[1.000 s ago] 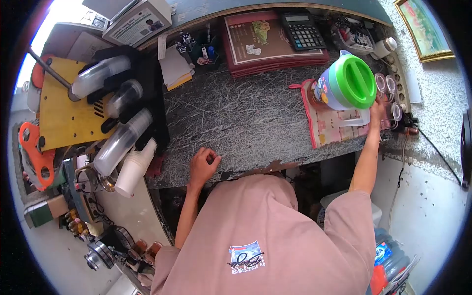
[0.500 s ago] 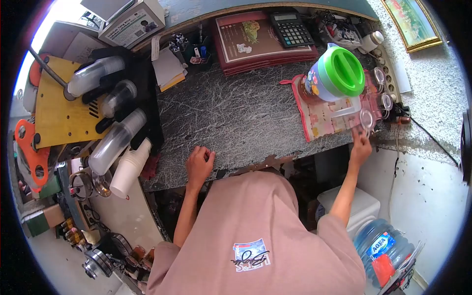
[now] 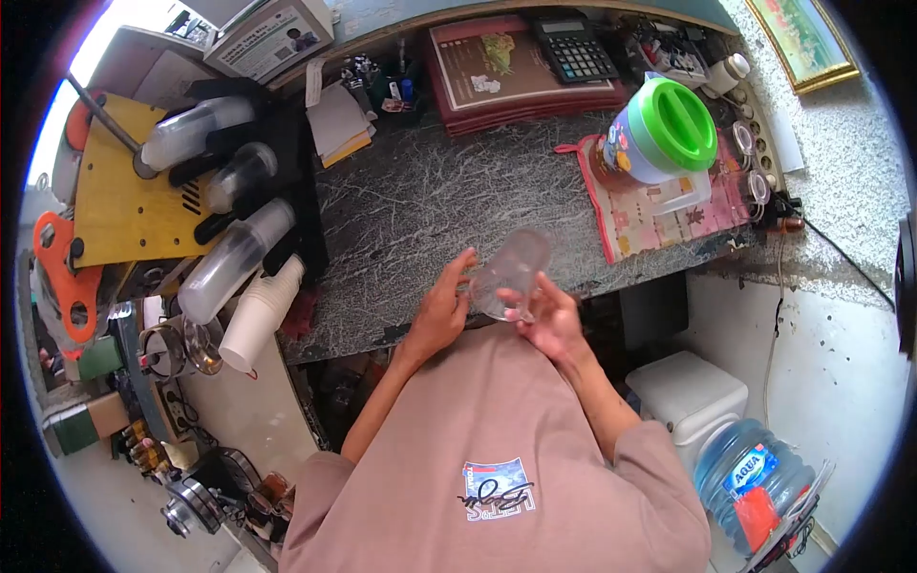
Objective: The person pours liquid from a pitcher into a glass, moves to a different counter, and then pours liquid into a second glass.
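Note:
A clear glass (image 3: 518,269) is tilted over the front edge of the dark countertop, in front of the shirt. My right hand (image 3: 552,323) grips it from the right, fingers around its lower end. On the other side, my left hand (image 3: 441,310) has its fingers stretched apart, fingertips right beside the glass. Farther right, a pitcher with a green lid (image 3: 663,132) and a clear plastic lid or tray (image 3: 684,196) rest on a pink patterned cloth (image 3: 632,220). Two more glasses (image 3: 754,191) stand at the cloth's right edge.
Stacked clear cups (image 3: 234,263) and paper cups (image 3: 260,320) lie in a rack on the left. Dark red menu folders (image 3: 516,72) with a calculator (image 3: 577,50) lie at the back. A water gallon (image 3: 750,473) and a white bin (image 3: 688,392) stand lower right.
My right hand has brought the glass from the cloth's right corner to the middle. My left hand has moved right toward it, its curled fingers now extended.

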Action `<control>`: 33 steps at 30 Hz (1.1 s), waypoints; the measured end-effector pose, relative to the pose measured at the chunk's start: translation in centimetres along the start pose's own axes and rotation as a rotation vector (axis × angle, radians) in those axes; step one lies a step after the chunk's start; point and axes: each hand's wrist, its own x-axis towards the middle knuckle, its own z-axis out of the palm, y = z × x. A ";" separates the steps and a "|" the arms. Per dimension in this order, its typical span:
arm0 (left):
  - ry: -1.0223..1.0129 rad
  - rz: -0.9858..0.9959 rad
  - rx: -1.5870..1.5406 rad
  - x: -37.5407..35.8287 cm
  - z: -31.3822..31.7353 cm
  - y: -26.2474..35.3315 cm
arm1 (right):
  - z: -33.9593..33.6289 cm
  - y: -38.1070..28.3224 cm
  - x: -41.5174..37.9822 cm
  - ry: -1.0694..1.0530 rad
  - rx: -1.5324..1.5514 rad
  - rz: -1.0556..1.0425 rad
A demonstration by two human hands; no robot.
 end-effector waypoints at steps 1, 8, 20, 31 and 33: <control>0.010 0.004 0.004 0.0 -0.3 -0.4 | 0.8 0.4 1.6 -0.009 -0.007 0.003; 0.241 0.047 -0.156 -0.1 -3.5 -1.2 | 4.8 2.5 9.3 -0.099 -0.018 0.349; 0.241 -0.039 -0.010 3.0 -9.8 -2.9 | 6.1 5.6 13.3 -0.224 -0.002 0.508; 0.190 0.047 -0.074 3.7 -9.7 -4.1 | 6.7 2.9 10.6 -0.046 -0.754 0.437; 0.424 -0.109 0.047 2.3 -8.2 -4.8 | 7.4 0.8 7.8 0.025 -0.922 0.170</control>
